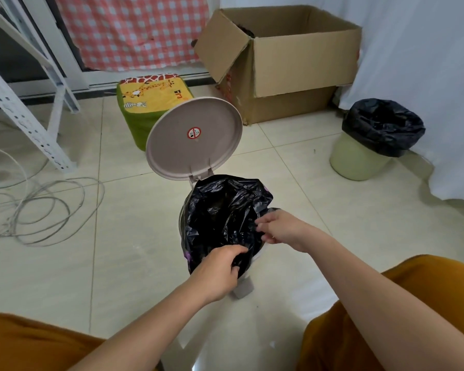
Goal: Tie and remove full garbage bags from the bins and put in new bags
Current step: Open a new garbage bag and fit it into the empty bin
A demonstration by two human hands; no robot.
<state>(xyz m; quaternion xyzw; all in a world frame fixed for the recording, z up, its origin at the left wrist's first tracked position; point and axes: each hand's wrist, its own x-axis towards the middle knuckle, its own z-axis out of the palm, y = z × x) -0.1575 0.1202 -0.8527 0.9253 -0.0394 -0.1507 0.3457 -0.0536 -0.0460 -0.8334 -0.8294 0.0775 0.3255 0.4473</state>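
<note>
Our left hand (pixel 220 271) and right hand (pixel 281 230) both pinch black bag (pixel 223 210) rim, near side of pedal bin (pixel 243 289); bag mouth opens away from us.

Both bare forearms reach forward and down between the knees, the left hand (pixel 220 266) with fingers curled in a pinching grip, the right hand (pixel 281 228) further ahead, fingers likewise curled and pinching.

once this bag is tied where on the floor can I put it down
Bare tiles lie right of the pedal bin, between it and the green bin, and in front of the cardboard box. The left is crowded: loose cable, a metal rack, the giraffe stool.
</note>
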